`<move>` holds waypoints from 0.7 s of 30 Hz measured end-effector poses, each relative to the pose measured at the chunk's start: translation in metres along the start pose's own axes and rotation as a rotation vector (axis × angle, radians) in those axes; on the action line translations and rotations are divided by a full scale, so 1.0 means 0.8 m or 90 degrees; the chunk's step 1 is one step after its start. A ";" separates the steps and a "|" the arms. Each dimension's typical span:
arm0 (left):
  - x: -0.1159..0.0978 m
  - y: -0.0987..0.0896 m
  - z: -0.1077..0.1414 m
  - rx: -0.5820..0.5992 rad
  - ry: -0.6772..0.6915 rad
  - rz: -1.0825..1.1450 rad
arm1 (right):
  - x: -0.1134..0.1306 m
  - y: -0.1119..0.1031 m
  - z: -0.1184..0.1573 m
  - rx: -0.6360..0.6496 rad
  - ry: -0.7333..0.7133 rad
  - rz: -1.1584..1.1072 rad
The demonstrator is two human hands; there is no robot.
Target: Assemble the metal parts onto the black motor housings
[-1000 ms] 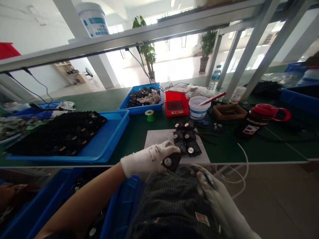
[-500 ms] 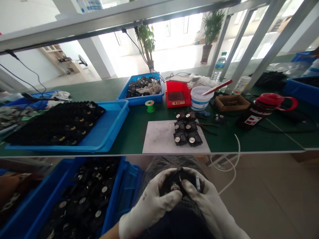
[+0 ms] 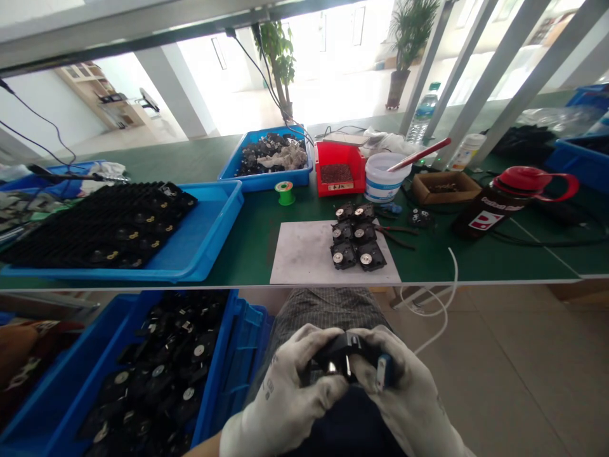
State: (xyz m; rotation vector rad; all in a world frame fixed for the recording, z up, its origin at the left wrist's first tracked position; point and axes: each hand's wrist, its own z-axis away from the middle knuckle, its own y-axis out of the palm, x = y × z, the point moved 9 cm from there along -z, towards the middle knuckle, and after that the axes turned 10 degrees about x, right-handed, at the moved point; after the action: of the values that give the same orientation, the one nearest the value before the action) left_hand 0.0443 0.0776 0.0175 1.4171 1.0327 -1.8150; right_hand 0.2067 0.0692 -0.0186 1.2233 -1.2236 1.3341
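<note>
In white gloves, my left hand (image 3: 290, 384) and my right hand (image 3: 409, 393) both grip a black plastic part (image 3: 340, 346) over my lap, below the table edge. A shiny metal piece (image 3: 332, 367) shows on the part by my left thumb. Next to my right fingers is a small blue and white piece (image 3: 382, 371); whether it belongs to the part I cannot tell. My fingers cover much of the part. Ahead on the table, several black mechanisms with silver discs (image 3: 358, 235) stand in rows on a white sheet (image 3: 299, 254).
At left, a blue tray (image 3: 221, 212) bears stacked black panels. Below it, a blue crate (image 3: 216, 374) holds many black mechanisms. Behind the sheet are a solder spool (image 3: 285, 193), a red bin (image 3: 339, 188), a white tub (image 3: 383, 178), pliers (image 3: 398, 238) and a dark bottle (image 3: 495, 206).
The black part has turned in my hands, so more of its top edge and the blue and white piece show. Both hands keep hold of it. The camera view has shifted slightly.
</note>
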 end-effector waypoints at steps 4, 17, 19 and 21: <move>0.035 0.004 -0.012 -0.034 -0.054 0.011 | -0.039 0.002 -0.007 -0.056 0.123 -0.046; 0.044 -0.002 -0.026 -0.108 -0.066 0.048 | -0.010 0.004 -0.009 0.020 0.017 0.113; 0.044 0.000 -0.027 -0.109 -0.062 0.048 | -0.011 0.004 -0.006 -0.006 -0.005 0.132; 0.052 0.002 -0.031 -0.114 -0.072 0.064 | -0.023 0.003 -0.006 -0.034 0.022 0.112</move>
State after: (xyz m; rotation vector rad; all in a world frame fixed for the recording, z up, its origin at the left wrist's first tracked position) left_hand 0.0481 0.0983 -0.0265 1.2225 1.0203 -1.6673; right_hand 0.2057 0.0740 -0.0372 1.0704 -1.3588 1.4339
